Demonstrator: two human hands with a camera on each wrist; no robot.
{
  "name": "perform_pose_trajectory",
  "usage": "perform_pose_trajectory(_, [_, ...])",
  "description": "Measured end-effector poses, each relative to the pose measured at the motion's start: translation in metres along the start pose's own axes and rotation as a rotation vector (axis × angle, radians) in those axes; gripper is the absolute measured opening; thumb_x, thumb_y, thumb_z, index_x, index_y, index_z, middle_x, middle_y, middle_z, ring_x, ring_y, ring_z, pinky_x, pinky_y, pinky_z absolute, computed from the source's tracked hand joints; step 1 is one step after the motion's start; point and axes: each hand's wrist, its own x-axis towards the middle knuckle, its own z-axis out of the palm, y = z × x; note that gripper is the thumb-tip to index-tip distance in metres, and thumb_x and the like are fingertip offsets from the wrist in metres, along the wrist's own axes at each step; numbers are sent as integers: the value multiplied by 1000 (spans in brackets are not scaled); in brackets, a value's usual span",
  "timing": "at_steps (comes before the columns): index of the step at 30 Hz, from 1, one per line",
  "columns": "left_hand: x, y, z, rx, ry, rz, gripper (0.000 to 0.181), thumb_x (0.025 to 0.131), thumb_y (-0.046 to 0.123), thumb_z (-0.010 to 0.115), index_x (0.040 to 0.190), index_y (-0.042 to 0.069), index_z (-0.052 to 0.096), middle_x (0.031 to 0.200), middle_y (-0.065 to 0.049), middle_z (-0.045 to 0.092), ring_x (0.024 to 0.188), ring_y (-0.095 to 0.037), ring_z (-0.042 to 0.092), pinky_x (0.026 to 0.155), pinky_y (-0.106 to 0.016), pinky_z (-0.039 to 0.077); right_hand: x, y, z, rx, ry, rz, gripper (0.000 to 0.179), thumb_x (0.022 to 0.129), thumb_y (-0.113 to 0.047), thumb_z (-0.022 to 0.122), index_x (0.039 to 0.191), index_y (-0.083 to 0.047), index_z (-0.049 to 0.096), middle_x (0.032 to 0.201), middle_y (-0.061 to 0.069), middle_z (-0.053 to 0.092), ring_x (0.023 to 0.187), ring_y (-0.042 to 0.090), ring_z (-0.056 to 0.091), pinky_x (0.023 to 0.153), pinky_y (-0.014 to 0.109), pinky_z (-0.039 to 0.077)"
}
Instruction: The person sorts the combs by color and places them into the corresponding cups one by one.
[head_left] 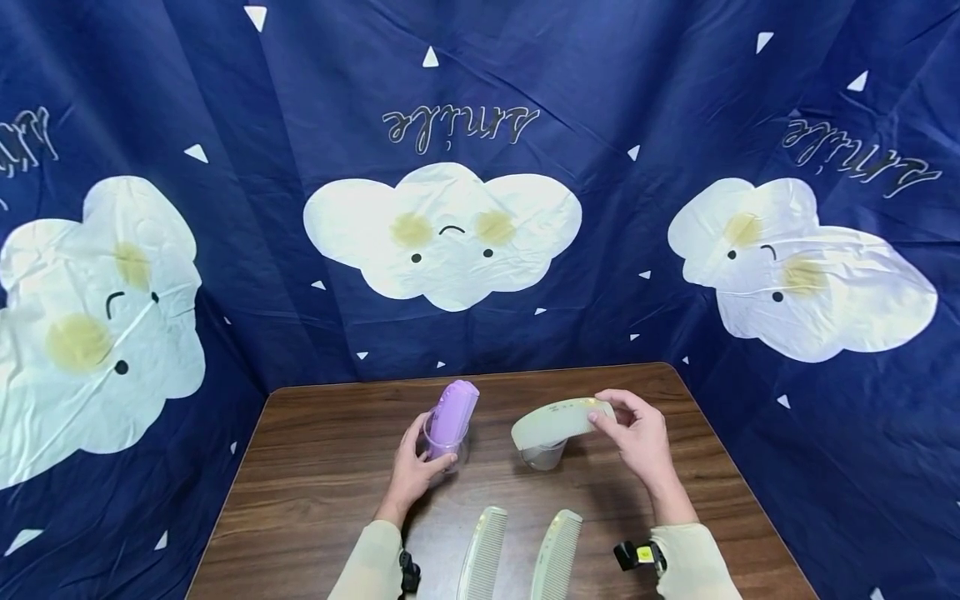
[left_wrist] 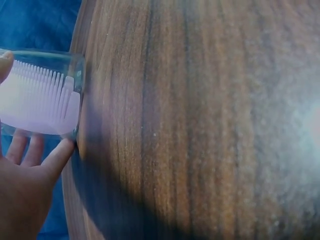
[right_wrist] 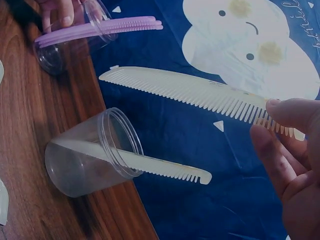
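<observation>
My left hand [head_left: 411, 473] holds a clear plastic cup [head_left: 462, 455], thumb on the near side and fingers round the far side. Purple combs [head_left: 453, 413] stand tilted in it, tops above the rim. Between thumb and fingers, my right hand [head_left: 643, 435] pinches one end of a pale green comb [right_wrist: 175, 87], teeth downward in the right wrist view. That comb is over a second clear cup [right_wrist: 75, 172] standing on the table. Inside this cup leans another pale comb [right_wrist: 172, 169], its end sticking out past the rim.
Two more pale combs, a left one [head_left: 482, 554] and a right one [head_left: 557, 557], lie side by side at the near part of the brown wooden table [head_left: 315, 483]. A blue curtain [head_left: 247, 275] with white clouds surrounds the table's back and sides.
</observation>
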Motion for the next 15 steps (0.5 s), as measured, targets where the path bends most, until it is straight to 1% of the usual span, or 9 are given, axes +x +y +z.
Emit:
perform_pose_trajectory(3, [0, 0, 1, 2, 6, -1, 95, 75, -3, 88, 156, 9, 39, 154, -25, 41, 138, -47, 42, 109, -71, 42, 1, -1, -1, -20, 17, -3, 28, 81, 8, 81, 107, 8, 72, 94, 25, 75, 72, 7, 67, 62, 14, 57])
perform_pose_trajectory(6, [0, -1, 2, 7, 8, 3, 95, 75, -4, 88, 155, 7, 39, 153, -26, 42, 137, -47, 42, 109, -71, 43, 4, 3, -3, -43, 40, -11, 29, 80, 8, 82, 107, 7, 72, 95, 24, 75, 71, 8, 67, 61, 14, 56])
perform_pose_trajectory(12, [0, -1, -2, 15, 1, 5, 92, 73, 2, 91, 152, 16, 45, 151, -18, 47, 136, -41, 46, 107, -65, 48, 10, 33, -7, -82, 76, -21, 30, 79, 5, 84, 107, 0, 74, 94, 21, 75, 67, 4, 58, 57, 12, 49])
perform_pose_trajectory(15, [-1, -1, -3, 2, -4, 6, 92, 72, 5, 92, 151, 19, 46, 150, -18, 48, 136, -41, 47, 107, -65, 48, 12, 39, -10, -86, 78, -21, 30, 80, 1, 85, 107, -4, 75, 96, 17, 75, 70, 2, 59, 59, 11, 50])
